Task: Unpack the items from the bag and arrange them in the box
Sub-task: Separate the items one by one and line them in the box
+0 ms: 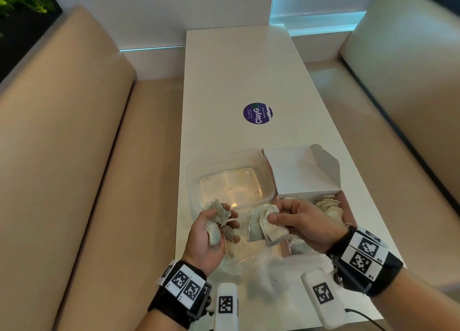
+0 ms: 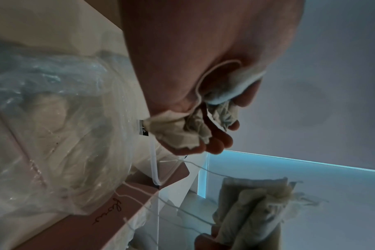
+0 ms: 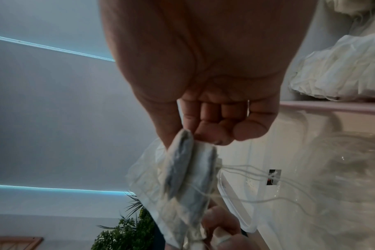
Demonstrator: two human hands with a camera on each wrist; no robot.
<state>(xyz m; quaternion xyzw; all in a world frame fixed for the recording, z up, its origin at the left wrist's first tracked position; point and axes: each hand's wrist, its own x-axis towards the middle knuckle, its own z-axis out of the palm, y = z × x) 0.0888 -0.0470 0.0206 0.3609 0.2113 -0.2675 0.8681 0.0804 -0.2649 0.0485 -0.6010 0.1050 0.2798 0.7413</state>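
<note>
My left hand grips a crumpled clump of tea bags, seen close in the left wrist view as tea bags curled into the left hand. My right hand pinches a flat bunch of tea bags between thumb and fingers, and their strings trail off in the right wrist view, below the right hand holding the tea bags. Both hands hover over a clear plastic bag near the table's front. The pink cardboard box, lid open, holds more tea bags at the right.
An open clear plastic container stands just beyond my hands, left of the box. A purple round sticker lies further back on the white table. Beige benches flank the table. A cable runs off the front right edge.
</note>
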